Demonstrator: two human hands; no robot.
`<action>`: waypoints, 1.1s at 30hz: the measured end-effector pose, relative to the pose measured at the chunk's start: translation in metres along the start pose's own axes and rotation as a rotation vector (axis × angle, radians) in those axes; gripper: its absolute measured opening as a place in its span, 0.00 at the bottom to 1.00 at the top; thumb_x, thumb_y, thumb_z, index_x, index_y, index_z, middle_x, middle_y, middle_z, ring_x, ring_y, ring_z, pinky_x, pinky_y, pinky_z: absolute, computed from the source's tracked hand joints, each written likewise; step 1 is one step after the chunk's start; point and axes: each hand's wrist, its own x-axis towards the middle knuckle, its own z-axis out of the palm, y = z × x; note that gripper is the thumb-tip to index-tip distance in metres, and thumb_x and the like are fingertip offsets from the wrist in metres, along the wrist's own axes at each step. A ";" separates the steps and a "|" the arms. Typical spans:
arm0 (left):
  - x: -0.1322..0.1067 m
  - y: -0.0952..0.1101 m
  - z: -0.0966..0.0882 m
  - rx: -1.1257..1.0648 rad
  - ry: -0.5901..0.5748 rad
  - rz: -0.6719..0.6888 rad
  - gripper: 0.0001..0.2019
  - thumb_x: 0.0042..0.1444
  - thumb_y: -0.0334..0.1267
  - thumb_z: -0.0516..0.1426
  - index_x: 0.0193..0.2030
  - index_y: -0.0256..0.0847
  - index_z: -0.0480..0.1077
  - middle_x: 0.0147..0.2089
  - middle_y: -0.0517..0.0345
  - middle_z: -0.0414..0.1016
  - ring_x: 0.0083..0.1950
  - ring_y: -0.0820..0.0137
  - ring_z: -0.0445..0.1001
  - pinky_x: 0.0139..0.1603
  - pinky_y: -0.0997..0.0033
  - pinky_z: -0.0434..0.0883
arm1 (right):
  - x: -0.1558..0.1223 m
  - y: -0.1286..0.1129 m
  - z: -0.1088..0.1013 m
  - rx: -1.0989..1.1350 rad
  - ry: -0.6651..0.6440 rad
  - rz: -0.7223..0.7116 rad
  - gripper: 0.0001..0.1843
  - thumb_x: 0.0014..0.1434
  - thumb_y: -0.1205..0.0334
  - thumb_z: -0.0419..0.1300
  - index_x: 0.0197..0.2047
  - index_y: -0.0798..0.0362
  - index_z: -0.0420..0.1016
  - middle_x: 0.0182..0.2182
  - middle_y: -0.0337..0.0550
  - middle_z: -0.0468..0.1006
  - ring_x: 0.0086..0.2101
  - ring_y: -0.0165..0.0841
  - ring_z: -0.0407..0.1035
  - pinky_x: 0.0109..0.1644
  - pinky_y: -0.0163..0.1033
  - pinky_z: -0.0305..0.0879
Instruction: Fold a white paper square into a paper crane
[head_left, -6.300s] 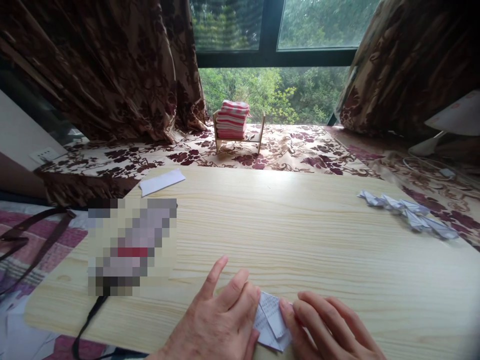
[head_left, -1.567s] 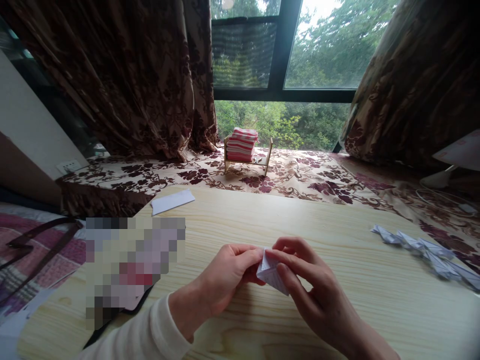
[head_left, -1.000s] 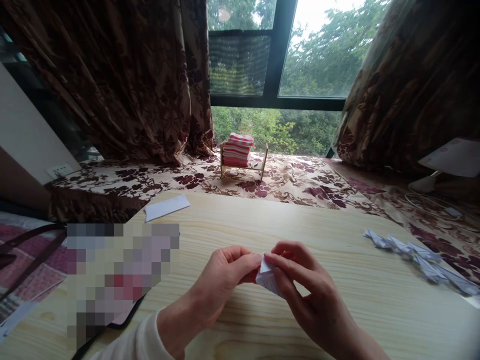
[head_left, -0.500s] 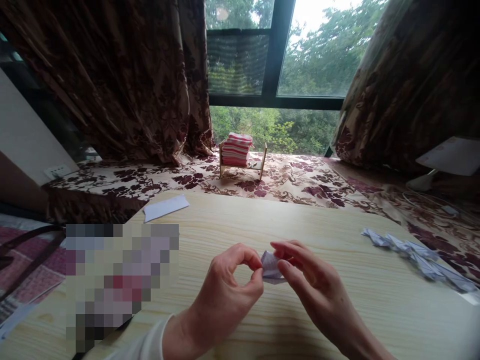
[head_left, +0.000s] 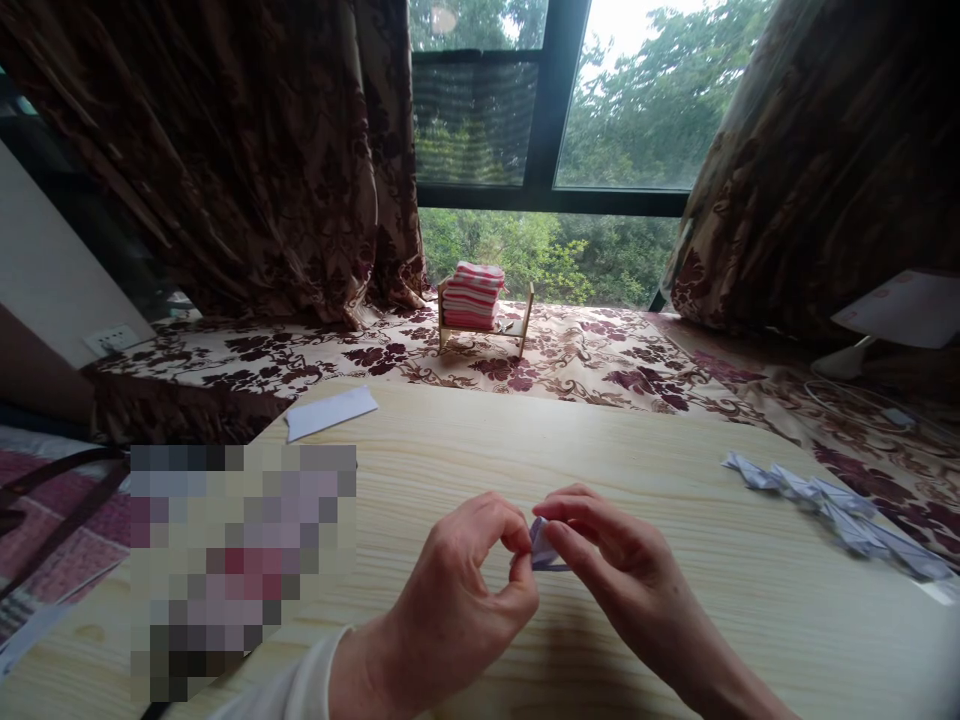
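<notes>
Between my two hands is a small folded piece of paper [head_left: 546, 552], pale and lined, held above the wooden table [head_left: 465, 450]. My left hand [head_left: 476, 580] pinches its left edge between thumb and forefinger. On the paper's upper right side, the thumb and fingertips of my right hand [head_left: 619, 560] close in a pinch. Fingers cover much of the paper, so its full folded shape is hidden.
Several folded paper pieces [head_left: 840, 510] lie in a line at the table's right. A flat white paper strip [head_left: 332, 413] rests at the back left, with a pixelated area [head_left: 240, 570] below. A small rack [head_left: 486, 325] holding striped folded cloths [head_left: 474, 297] and a lamp [head_left: 900, 308] stand beyond.
My right hand has come closer to the left, its fingers now pinching the paper. Less of the paper shows. My left hand has shifted slightly to the right.
</notes>
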 end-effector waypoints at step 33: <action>0.001 0.001 -0.001 0.000 0.035 -0.182 0.07 0.49 0.27 0.59 0.27 0.40 0.64 0.30 0.60 0.68 0.33 0.71 0.69 0.35 0.71 0.66 | 0.003 -0.004 -0.003 0.257 0.135 0.292 0.16 0.53 0.49 0.65 0.31 0.54 0.74 0.26 0.38 0.72 0.28 0.29 0.64 0.32 0.33 0.63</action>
